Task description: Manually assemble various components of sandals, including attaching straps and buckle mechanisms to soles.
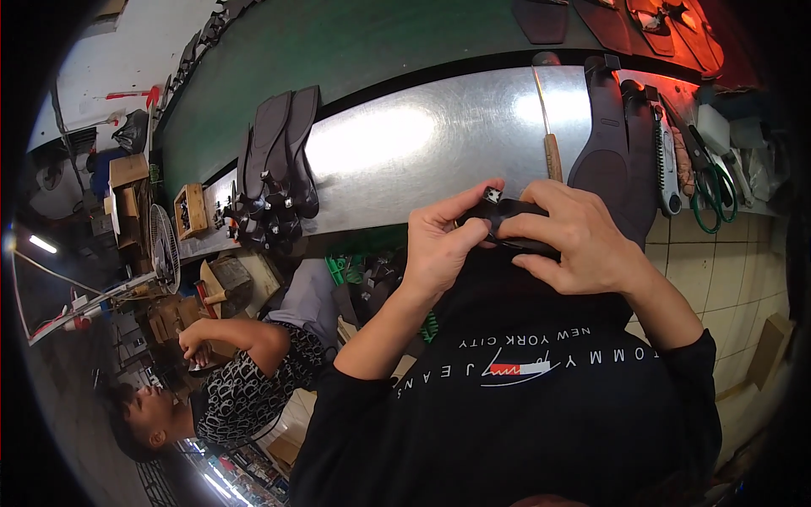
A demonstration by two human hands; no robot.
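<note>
Fingers (530, 226) grip dark piece (500, 209); wooden box (197, 208) holds small parts (184, 213).

Right of centre, a dark piece (507, 209) is gripped by the left hand (441, 241) and the right hand (583, 241). Toward the upper right, a wooden-handled tool (552, 159) is laid on the metal bench (363, 139); dark straps (274, 139) are piled left of centre, and a co-worker (245, 397) is seen lower left.

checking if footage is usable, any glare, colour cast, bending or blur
Head view: glare on the metal ledge; head view: red light on the dark pieces at upper right; head view: fisheye bends the edge of the green surface; head view: left hand, right hand fairly sharp.
</note>
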